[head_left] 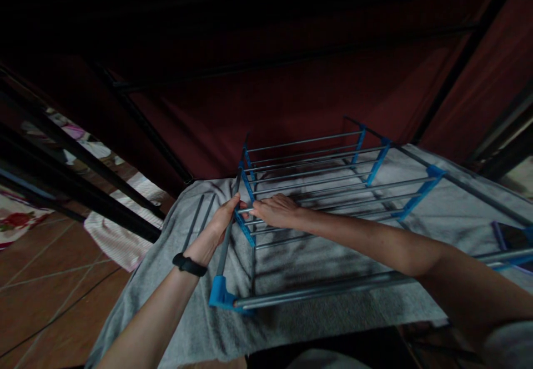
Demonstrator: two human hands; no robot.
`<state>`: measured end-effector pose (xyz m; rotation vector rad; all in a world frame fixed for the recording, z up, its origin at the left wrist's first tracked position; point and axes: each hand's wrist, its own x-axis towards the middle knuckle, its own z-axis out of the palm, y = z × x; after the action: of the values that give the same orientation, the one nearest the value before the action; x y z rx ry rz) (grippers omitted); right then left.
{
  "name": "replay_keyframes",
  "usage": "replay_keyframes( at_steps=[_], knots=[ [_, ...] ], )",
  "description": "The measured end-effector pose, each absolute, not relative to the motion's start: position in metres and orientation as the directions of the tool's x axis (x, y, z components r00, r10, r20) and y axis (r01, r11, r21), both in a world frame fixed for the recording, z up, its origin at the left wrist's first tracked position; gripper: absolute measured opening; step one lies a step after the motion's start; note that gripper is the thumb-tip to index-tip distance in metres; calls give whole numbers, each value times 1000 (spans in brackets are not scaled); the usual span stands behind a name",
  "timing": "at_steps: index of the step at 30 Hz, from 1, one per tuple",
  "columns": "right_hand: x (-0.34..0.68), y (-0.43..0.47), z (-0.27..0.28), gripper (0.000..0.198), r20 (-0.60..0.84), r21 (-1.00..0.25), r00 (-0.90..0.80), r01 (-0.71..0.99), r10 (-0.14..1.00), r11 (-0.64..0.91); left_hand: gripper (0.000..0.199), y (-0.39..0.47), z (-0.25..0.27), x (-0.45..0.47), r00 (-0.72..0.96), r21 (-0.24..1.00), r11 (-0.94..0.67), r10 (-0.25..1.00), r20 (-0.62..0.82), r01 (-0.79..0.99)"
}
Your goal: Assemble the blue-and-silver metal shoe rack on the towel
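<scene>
A rack of grey metal tubes (225, 252) with blue plastic brackets (418, 194) lies on a grey towel (325, 319). My left hand (222, 219), with a dark band on its wrist, is closed around the rack's left side tube beside a blue bracket. Just to the right, my right hand (275, 210) is closed on a thin metal rod (362, 192) close to where it meets that bracket. My fingers partly hide the joint, so I cannot tell whether the rod end is fully in. A blue corner piece (222, 294) joins the near left corner.
Two loose grey tubes (195, 222) lie on the towel at left. A dark flat object with a purplish edge (510, 241) is at far right. Behind stands a dark red panel (291, 113) with black bars. Tiled floor (62, 285) and a striped cloth (119, 233) show at left.
</scene>
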<state>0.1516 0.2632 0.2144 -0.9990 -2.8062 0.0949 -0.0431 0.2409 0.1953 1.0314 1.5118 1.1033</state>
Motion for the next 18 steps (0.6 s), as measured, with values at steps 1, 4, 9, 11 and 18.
replay_keyframes(
  at_steps=[1,4,9,11,18],
  knots=[
    [152,263,213,50,139,-115,-764,619,630,777,47,240,197,-42,-182,970,231,960,-214,80],
    [155,261,211,41,179,-105,-784,586,595,804,42,237,203,-37,-188,971,232,958,-218,55],
    [188,256,223,30,290,-4,-825,506,485,863,40,239,203,-38,-143,972,227,966,-216,66],
    [210,257,230,29,312,2,-814,517,491,856,42,241,200,-41,-125,969,235,966,-224,81],
    [301,259,245,34,326,-120,-740,585,588,802,46,241,201,-42,-177,973,196,969,-172,125]
  ],
)
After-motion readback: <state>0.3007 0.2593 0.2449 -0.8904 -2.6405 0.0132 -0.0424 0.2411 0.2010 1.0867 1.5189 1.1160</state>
